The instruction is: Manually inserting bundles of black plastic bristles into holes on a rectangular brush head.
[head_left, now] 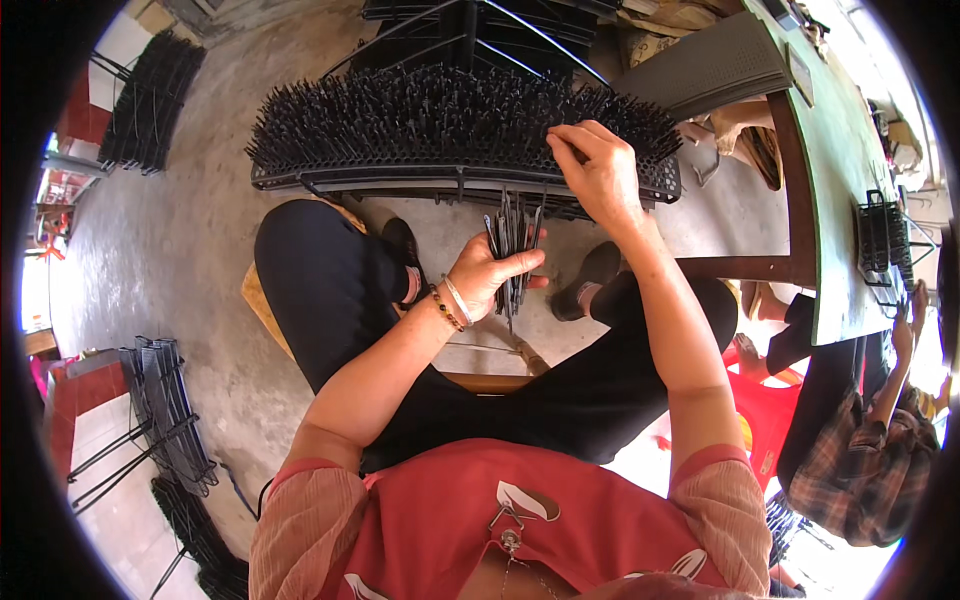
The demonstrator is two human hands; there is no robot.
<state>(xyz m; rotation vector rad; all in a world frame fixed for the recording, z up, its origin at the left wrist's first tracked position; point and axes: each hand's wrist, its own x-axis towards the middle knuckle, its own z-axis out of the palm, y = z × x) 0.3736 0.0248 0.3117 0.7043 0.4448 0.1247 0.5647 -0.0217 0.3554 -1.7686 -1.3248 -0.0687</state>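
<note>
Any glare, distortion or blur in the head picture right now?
Head view: glare bleaches the rim beyond the green tabletop; fisheye distortion bows the tabletop's edge; corners are black; thin black pieces packed in the perforated rack merge together; the left hand and its dark bundle look fairly sharp.

Slim rods (512, 235) in your left hand (482, 275): black, grey glints. Upright pins (440, 115): black from the tray's left edge to its right; perforated tray (380, 180) also black. Your top (430, 510): red, white leaf print; sleeves (310, 520) salmon, paler lines. Your trousers (310, 290): black. Bangle (457, 300): silvery; beaded bracelet (446, 308): mottled brown-amber. Tabletop (845, 240): pale green. Co-worker's shirt (845, 470): dark plaid, rust bands.
</note>
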